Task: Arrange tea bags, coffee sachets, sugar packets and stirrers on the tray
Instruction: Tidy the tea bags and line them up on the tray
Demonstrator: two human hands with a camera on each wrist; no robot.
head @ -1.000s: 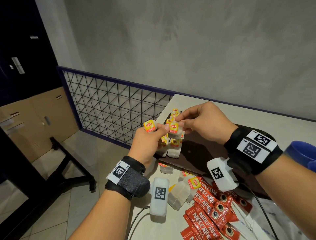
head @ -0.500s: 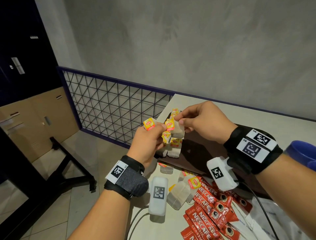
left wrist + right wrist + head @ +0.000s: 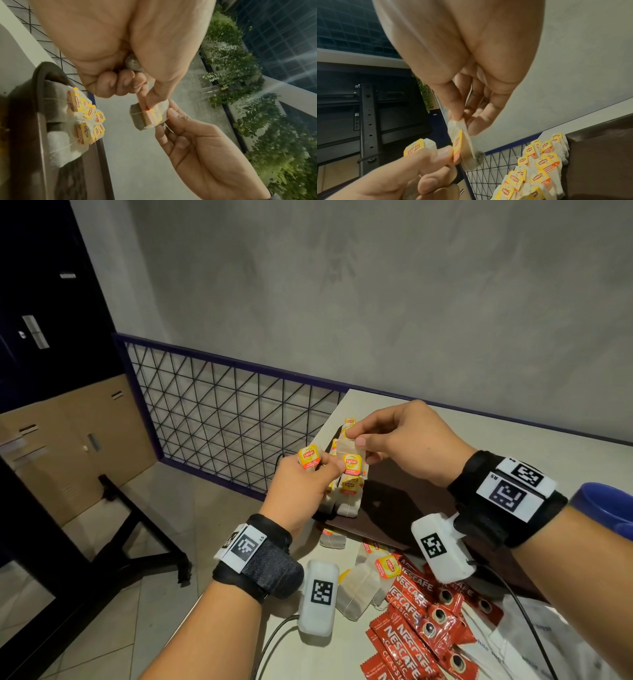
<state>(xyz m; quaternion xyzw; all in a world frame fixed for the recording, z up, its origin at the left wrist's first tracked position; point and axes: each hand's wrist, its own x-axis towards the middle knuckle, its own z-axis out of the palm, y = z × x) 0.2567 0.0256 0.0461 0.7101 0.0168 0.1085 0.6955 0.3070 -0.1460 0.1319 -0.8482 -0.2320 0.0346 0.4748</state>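
My right hand (image 3: 356, 437) pinches the top edge of a Lipton tea bag (image 3: 350, 454) in the air over the left end of the dark brown tray (image 3: 414, 508). The thumb and forefinger of my left hand (image 3: 330, 468) pinch that bag's yellow tag (image 3: 152, 115). The other left fingers grip a second tea bag (image 3: 309, 457), whose tag sticks up (image 3: 415, 148). Several tea bags (image 3: 349, 491) lie in overlapping rows at the tray's left end (image 3: 539, 169).
Loose tea bags (image 3: 363, 583) and red Nescafe sachets (image 3: 421, 611) lie on the table in front of the tray, with white packets (image 3: 513, 642) at the right. A blue cup (image 3: 606, 508) stands at the right edge. The wire railing (image 3: 222, 419) borders the table's left end.
The tea bag between my hands has turned, so its paper pouch now shows above the tag. Both hands have stayed above the tray's left end.
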